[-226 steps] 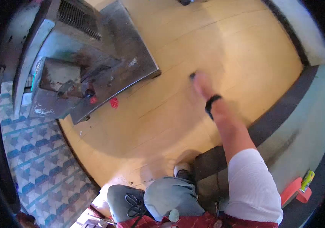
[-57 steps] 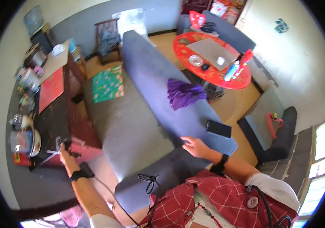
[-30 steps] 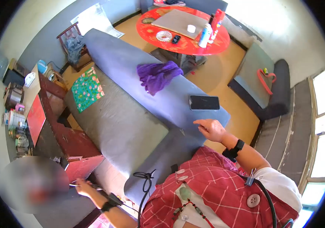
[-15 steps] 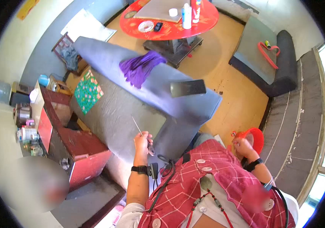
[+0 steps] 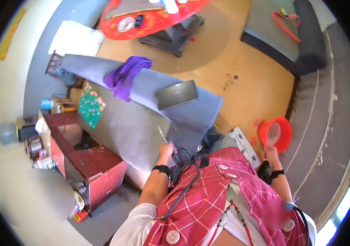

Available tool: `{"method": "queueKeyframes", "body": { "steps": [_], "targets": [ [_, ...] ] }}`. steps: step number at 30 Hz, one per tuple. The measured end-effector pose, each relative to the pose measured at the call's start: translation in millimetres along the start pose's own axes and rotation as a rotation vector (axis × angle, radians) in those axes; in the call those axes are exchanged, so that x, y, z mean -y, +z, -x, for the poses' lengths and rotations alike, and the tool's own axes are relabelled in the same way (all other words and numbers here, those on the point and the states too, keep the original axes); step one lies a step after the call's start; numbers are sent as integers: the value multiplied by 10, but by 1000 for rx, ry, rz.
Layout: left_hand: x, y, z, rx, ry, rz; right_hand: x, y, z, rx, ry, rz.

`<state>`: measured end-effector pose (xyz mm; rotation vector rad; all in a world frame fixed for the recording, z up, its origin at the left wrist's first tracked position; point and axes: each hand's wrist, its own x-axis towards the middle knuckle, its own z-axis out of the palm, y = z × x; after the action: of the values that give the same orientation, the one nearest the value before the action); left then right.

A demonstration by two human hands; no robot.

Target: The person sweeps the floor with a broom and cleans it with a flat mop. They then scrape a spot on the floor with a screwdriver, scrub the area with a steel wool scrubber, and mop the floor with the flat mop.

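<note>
My left hand (image 5: 167, 151) is closed around what looks like a knife (image 5: 161, 132), its narrow pale blade pointing up and away and its dark handle showing below my fingers. It is over the edge of the grey couch seat (image 5: 127, 119). My right hand (image 5: 270, 153) is at the near rim of a red plastic basin (image 5: 287, 135), fingers closed on the rim. The basin tilts and its pale inside shows. A long white-and-grey object (image 5: 243, 143) lies on the floor left of it.
On the couch back lie a purple cloth (image 5: 123, 78) and a dark flat rectangular device (image 5: 177, 95). A red table (image 5: 154, 25) stands beyond. At left is a dark red cabinet (image 5: 97, 160). A dark seat (image 5: 267, 33) holds a pink-red band (image 5: 285, 26).
The view has shifted. My right hand has come to the basin's near rim, and the basin appears more upright toward me. My left hand still holds the knife, its blade now seen broader.
</note>
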<state>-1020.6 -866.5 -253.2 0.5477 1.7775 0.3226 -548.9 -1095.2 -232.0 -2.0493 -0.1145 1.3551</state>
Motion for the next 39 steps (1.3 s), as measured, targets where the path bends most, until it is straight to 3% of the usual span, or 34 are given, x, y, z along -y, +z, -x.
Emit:
{"method": "queueKeyframes", "body": {
  "steps": [2,3,4,5,6,7,8,9,10,12,14,15,19,23,26,28,29,32,36,39],
  "targets": [
    [387,52,-329,-7,-85,140,-226,-172,27,104,-124,111],
    [339,74,-214,99,-28,121,-293,-174,126,35,-64,131],
    [133,149,-37,77,-80,31,-477,-212,114,-39,36,84],
    [114,158,15,190,-61,205,-614,-250,218,-70,18,171],
    [381,-5,-431,266,5,120,-739,-290,291,-102,91,11],
    [412,-49,-566,378,-55,120,-785,-324,452,-140,130,-24],
    [407,-27,-617,472,-114,120,-968,-474,528,-19,244,-338],
    [404,6,-620,388,-116,78,-832,-371,795,-152,183,-112],
    [336,59,-570,295,-105,38,-1070,-441,841,-173,216,-77],
    [37,186,-94,359,-34,-149,-1347,-437,1055,-208,277,-198],
    [-46,245,-2,385,-77,-151,-1586,-388,1255,-241,331,-253],
    [-22,351,36,288,-93,-50,-1730,-376,1348,-261,376,-274],
    [37,400,-65,380,-84,-50,-2345,-226,1674,-396,454,-269],
    [90,398,-215,227,-59,-109,-2965,-114,1887,-421,384,-456],
    [50,256,-244,294,-98,-242,-3197,0,1916,-550,508,-403],
    [165,104,-382,288,-80,-211,-3499,115,1788,-459,452,-292],
    [201,69,-394,258,-69,-203,-3700,175,1668,-360,362,-87],
    [160,45,182,65,-36,-258,-4225,330,1179,-2,-377,1086],
    [306,-318,105,-174,-109,-354,-4509,716,464,-87,-227,913],
    [431,-523,128,-155,-132,-407,-4803,913,-398,-24,19,743]
  ]
}}
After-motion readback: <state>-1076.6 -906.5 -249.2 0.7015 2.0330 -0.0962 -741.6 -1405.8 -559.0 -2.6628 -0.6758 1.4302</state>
